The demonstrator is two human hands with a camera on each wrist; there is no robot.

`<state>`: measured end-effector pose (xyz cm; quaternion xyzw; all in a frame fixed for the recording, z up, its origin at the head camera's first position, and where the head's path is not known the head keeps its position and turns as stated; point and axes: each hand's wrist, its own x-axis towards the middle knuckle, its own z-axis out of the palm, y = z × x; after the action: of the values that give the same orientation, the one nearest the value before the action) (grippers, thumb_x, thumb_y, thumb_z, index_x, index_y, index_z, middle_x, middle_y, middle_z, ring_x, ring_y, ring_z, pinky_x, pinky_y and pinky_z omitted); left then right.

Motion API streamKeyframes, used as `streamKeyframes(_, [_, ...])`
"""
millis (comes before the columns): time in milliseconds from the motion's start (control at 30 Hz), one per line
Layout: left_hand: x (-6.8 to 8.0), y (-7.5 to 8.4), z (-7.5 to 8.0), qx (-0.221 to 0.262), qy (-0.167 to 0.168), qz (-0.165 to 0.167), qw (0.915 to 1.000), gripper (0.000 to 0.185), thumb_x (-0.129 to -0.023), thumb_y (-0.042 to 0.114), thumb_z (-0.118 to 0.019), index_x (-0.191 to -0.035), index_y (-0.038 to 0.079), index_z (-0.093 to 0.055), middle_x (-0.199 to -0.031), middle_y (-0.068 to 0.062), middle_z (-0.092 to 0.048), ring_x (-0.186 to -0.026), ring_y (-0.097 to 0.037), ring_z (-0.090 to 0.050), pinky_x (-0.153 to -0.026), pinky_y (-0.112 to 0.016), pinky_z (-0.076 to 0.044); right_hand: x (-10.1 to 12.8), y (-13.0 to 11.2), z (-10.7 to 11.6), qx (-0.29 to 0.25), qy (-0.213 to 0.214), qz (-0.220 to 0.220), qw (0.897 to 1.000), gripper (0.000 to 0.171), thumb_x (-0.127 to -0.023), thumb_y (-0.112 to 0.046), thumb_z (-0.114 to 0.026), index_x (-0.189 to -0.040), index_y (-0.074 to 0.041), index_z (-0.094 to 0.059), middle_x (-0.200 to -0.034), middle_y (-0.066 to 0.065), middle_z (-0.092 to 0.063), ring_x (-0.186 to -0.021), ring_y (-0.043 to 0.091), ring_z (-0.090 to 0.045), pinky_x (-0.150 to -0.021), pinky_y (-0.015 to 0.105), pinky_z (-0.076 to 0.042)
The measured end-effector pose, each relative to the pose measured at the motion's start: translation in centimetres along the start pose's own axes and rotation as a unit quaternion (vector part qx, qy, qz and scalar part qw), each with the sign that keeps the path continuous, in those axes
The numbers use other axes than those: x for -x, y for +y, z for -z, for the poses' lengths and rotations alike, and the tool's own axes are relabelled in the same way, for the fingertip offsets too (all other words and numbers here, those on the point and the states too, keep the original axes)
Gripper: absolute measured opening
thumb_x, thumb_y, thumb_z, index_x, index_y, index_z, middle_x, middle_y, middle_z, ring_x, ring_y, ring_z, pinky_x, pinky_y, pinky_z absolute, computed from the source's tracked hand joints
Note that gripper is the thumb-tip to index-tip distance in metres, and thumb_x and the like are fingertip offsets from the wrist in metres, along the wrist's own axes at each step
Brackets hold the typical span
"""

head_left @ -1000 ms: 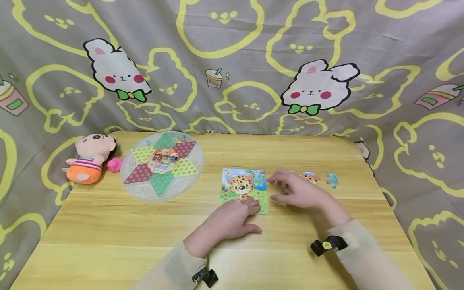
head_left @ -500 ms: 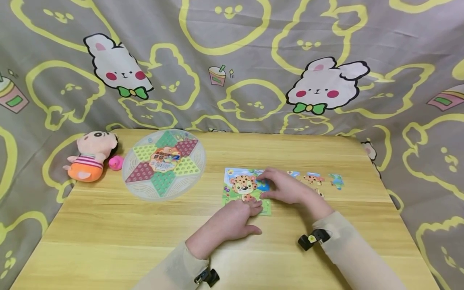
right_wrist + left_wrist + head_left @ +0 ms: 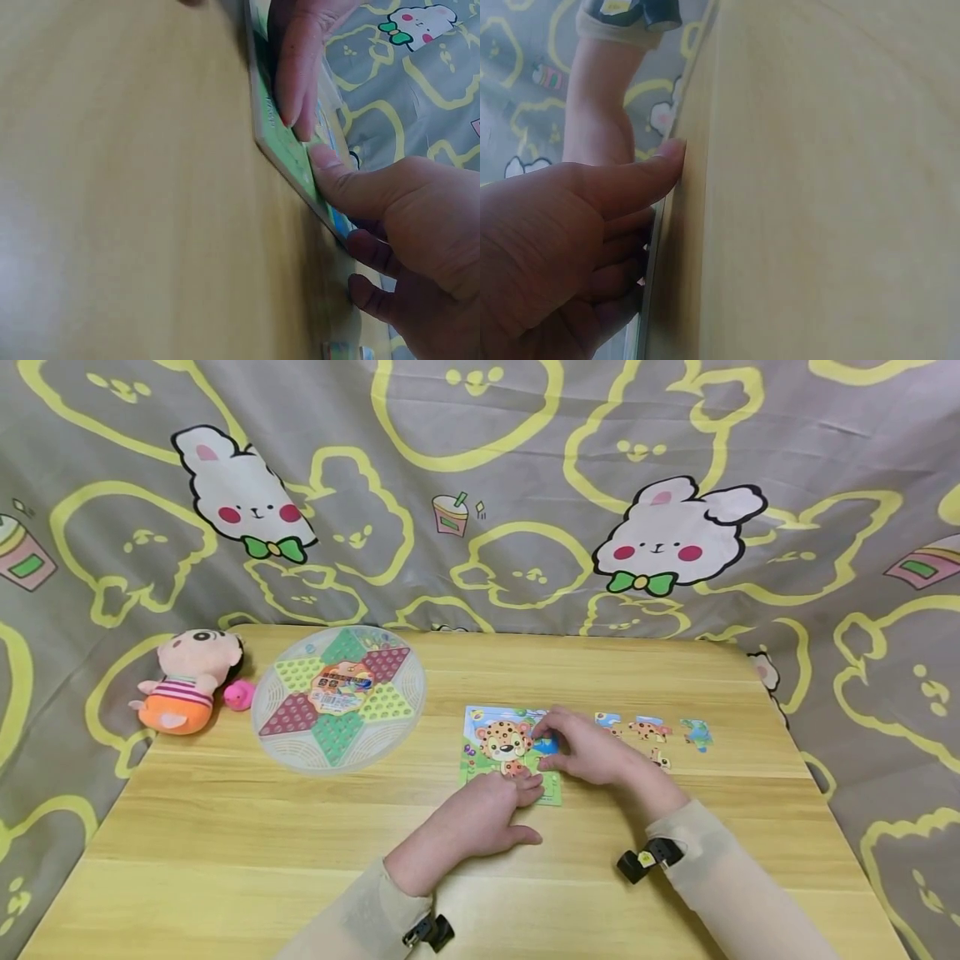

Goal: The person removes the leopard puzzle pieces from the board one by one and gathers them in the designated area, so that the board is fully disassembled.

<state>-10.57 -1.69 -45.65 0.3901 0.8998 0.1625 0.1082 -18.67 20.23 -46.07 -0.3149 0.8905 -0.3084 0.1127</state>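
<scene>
A leopard puzzle board [image 3: 480, 758] with a green and blue picture lies on the wooden table. My left hand [image 3: 476, 814] rests with straight fingers on its lower part, thumb out over the table. In the head view my right hand [image 3: 592, 747] reaches over the board's right side, thumb and index finger spread across a blue area. The right wrist view shows its thumb [image 3: 337, 180] pressing on the board's surface, while the other fingers bend down past the edge. Several loose puzzle pieces, one of them blue and green [image 3: 697, 735], lie right of the right hand.
A round star-patterned Chinese checkers board [image 3: 300, 752] lies left of the puzzle. Beyond it are a plush doll [image 3: 180, 693] and a small pink toy duck [image 3: 239, 695]. A grey patterned curtain [image 3: 517, 452] hangs behind the wooden table [image 3: 262, 877].
My right hand has moved left from beside the board onto its right side, uncovering a loose piece behind it. The left hand stays on the lower part. The view has shifted slightly.
</scene>
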Motion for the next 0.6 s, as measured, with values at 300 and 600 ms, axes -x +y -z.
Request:
streamKeyframes(300, [0.0,0.0,0.0,0.002,0.002,-0.005,1.0,0.067,-0.087,0.053,-0.068,-0.139,0.013,-0.056,-0.145,0.0,-0.049,-0.133,-0.016,-0.044,-0.107,-0.033,-0.04,0.9,-0.3,0.1,-0.007,0.011,0.014,1.0,0.035,-0.086,-0.026,-0.077,-0.118,-0.018,-0.066,-0.096,-0.006,-0.062,-0.074,0.017,-0.054,-0.064,0.029,-0.047])
streamKeyframes(600, [0.0,0.2,0.2,0.006,-0.003,0.001,1.0,0.067,-0.087,0.053,-0.069,-0.14,0.014,-0.056,-0.145,0.002,-0.049,-0.133,-0.016,-0.045,-0.107,-0.033,-0.04,1.3,-0.5,1.1,0.016,-0.032,0.036,0.999,0.043,-0.087,-0.022,-0.076,-0.128,-0.017,-0.063,-0.1,-0.003,-0.059,-0.077,0.017,-0.053,-0.068,0.03,-0.047])
